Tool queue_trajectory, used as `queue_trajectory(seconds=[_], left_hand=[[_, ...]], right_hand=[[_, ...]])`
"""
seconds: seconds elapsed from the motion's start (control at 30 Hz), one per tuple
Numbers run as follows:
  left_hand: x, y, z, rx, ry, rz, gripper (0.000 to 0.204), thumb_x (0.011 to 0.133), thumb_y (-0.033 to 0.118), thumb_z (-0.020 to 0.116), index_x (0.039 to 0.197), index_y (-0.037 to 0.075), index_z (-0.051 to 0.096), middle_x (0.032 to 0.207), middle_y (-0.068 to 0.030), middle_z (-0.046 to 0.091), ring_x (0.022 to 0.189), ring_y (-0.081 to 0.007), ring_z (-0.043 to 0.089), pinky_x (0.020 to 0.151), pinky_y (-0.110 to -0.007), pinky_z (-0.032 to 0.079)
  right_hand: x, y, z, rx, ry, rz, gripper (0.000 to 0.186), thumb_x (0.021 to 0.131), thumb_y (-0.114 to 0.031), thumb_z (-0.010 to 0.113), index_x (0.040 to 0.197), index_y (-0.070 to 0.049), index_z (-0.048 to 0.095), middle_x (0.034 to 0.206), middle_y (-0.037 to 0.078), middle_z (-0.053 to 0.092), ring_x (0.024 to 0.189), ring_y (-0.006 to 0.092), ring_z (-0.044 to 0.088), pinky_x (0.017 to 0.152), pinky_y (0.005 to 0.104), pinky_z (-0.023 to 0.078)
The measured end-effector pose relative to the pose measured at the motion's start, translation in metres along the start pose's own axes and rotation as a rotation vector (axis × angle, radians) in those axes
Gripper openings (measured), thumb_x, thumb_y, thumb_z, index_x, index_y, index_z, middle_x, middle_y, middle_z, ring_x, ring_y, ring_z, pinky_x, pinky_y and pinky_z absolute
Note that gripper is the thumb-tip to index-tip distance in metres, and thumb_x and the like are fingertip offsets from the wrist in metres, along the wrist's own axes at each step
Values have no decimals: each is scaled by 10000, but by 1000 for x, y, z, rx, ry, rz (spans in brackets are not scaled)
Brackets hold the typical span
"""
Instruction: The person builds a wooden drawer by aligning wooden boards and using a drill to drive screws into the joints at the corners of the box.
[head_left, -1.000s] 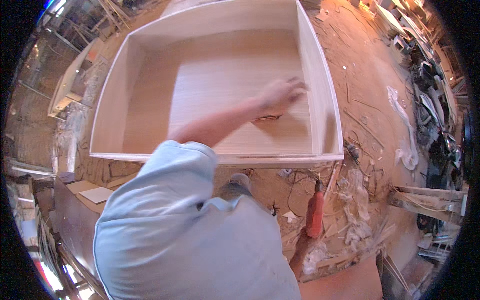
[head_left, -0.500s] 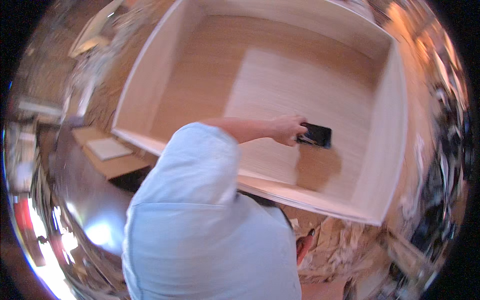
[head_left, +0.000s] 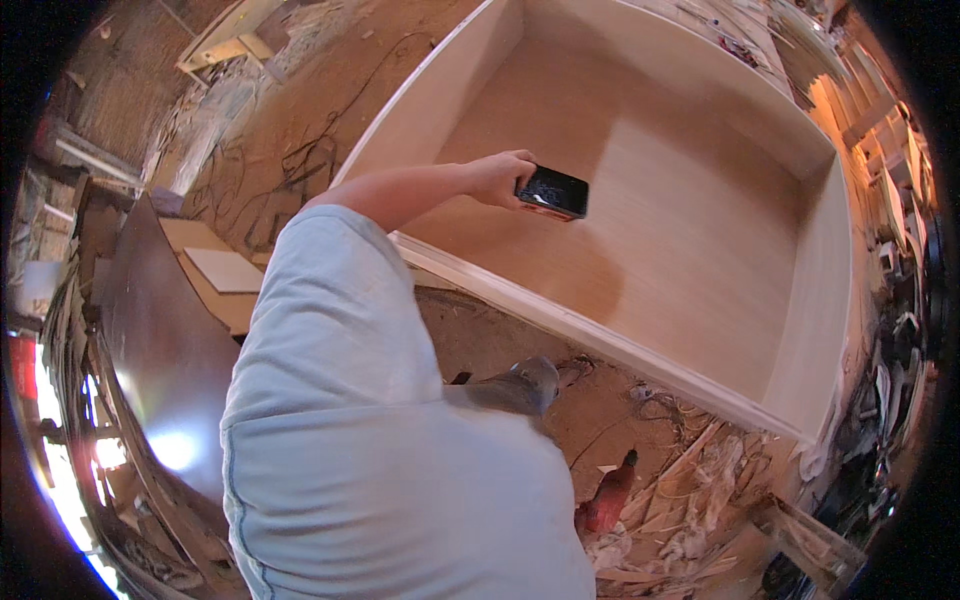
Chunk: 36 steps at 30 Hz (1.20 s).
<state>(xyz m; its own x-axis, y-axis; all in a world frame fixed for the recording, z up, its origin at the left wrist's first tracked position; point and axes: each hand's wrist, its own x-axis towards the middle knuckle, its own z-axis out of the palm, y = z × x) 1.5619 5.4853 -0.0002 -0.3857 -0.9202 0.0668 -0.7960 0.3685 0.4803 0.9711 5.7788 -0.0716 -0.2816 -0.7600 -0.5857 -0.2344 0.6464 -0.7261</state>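
My left arm reaches over a large open box point(head_left: 470, 275) of pale wood-look panels. At the end of it, my left hand point(head_left: 492, 180) is closed around one end of a black block-shaped thing point(head_left: 556, 190). It has a shiny flat top and a reddish lower edge; its exact kind does not show. Hand and block are above the box's floor, near its left side. I cannot make out whether the block touches any panel. My right hand does not show.
A red power drill point(head_left: 607, 497) lies on the littered ground below the box, among wood scraps and shavings. A dark glossy curved panel point(head_left: 160, 360) and a white board point(head_left: 224, 270) are at the left. Loose cable point(head_left: 310, 160) lies on the ground, upper left.
My left hand has carried the black block up and left, from the right part of the box toward its left side. The view has shifted, showing more ground and the drill.
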Motion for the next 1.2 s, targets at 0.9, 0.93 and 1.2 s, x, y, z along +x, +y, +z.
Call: queue_trajectory(seconds=[0.9,0.93,1.2], left_hand=[[31,-60,-21,590,-483,341,223,955,190,595,1014,105,792,1099,-98,767,1052,-290,729,852,-431,590],[33,-63,-18,638,-516,339,215,953,181,597,1001,117,797,1090,-79,773,1058,-276,730,835,-413,586],[19,-82,20,907,-347,573,198,913,214,624,960,225,816,1047,36,770,1083,-203,645,1013,-413,428]], right_hand=[[-286,-28,333,144,356,203,715,923,-484,576,1445,-7,469,1413,158,536,1181,287,570,1061,401,405],[-281,-30,342,138,365,214,713,921,-480,580,1443,-7,471,1408,157,539,1180,286,571,1059,401,407],[-263,-43,394,187,304,165,696,897,-450,616,1421,-10,486,1374,150,559,1165,280,583,1043,401,421]])
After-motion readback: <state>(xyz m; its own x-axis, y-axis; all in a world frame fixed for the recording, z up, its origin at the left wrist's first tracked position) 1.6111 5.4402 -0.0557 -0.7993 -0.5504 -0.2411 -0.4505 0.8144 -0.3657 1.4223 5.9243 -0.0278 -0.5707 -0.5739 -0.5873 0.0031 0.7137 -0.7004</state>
